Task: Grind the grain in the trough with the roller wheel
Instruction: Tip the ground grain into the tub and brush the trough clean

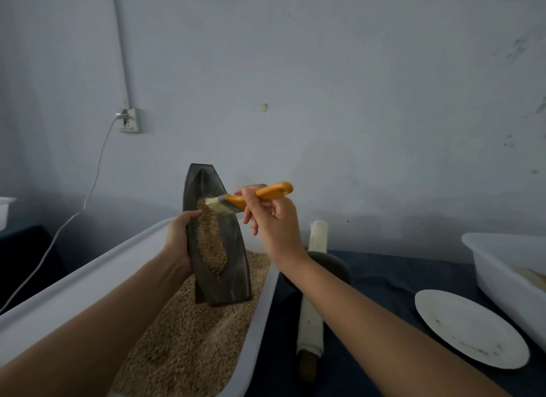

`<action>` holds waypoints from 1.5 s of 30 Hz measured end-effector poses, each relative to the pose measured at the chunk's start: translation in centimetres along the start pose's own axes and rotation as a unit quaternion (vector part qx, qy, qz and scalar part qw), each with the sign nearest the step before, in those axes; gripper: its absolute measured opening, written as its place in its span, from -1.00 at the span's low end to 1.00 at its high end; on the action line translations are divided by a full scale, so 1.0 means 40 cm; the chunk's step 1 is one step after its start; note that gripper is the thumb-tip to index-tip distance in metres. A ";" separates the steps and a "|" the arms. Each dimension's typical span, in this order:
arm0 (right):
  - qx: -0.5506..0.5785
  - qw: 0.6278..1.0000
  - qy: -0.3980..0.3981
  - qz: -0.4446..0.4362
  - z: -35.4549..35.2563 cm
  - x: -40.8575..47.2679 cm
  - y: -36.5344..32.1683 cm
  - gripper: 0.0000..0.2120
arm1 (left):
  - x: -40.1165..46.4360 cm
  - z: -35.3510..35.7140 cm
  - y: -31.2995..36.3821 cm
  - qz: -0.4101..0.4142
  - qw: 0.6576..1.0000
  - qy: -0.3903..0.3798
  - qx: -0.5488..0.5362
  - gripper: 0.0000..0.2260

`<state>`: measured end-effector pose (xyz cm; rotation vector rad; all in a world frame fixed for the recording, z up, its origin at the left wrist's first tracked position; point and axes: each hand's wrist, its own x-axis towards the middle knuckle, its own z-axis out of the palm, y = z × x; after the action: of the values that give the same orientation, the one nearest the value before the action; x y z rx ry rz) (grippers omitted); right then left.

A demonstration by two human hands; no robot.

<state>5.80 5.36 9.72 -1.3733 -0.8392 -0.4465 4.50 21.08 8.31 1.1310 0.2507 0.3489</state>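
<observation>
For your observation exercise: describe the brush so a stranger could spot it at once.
Find the large white tub of grain at lower left, where the left hand tilts a dark trough. At the trough's upper end, the right hand holds the brush: the only orange-handled thing, with pale bristles.

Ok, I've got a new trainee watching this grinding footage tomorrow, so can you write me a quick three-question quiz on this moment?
1. True or false: the trough lies flat on the table.
2. Which hand holds the orange-handled brush? A) left B) right C) neither
3. Fill in: the trough's lower end rests in the white tub of ____.

Key:
1. False. The left hand holds it tilted up, lower end down in the tub.
2. B. The right hand grips the handle, bristles at the top of the grain in the trough.
3. Grain.
</observation>
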 end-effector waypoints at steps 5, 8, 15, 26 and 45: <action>-0.058 0.997 -0.028 0.045 0.045 0.011 0.028 -0.73 | -0.001 -0.004 -0.005 0.006 1.000 -0.017 -0.006 -0.79; -0.094 0.991 -0.062 0.071 0.058 0.010 0.049 -0.72 | -0.002 -0.006 -0.006 -0.012 0.998 -0.058 -0.018 -0.70; -0.089 0.984 -0.078 0.136 0.029 0.007 0.060 -0.71 | -0.002 -0.002 -0.012 -0.046 0.997 -0.062 0.003 -0.63; -0.073 0.988 -0.070 0.120 0.003 0.042 0.006 -0.74 | 0.002 -0.010 -0.009 -0.009 0.999 0.004 0.031 -0.73; -0.138 0.975 -0.104 0.136 0.006 0.071 0.026 -0.78 | 0.004 -0.002 -0.019 -0.016 0.999 -0.021 0.019 -0.71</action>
<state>8.31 6.31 11.14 -1.7896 -0.7612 -0.2123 4.73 20.94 7.60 1.1689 0.2399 0.2925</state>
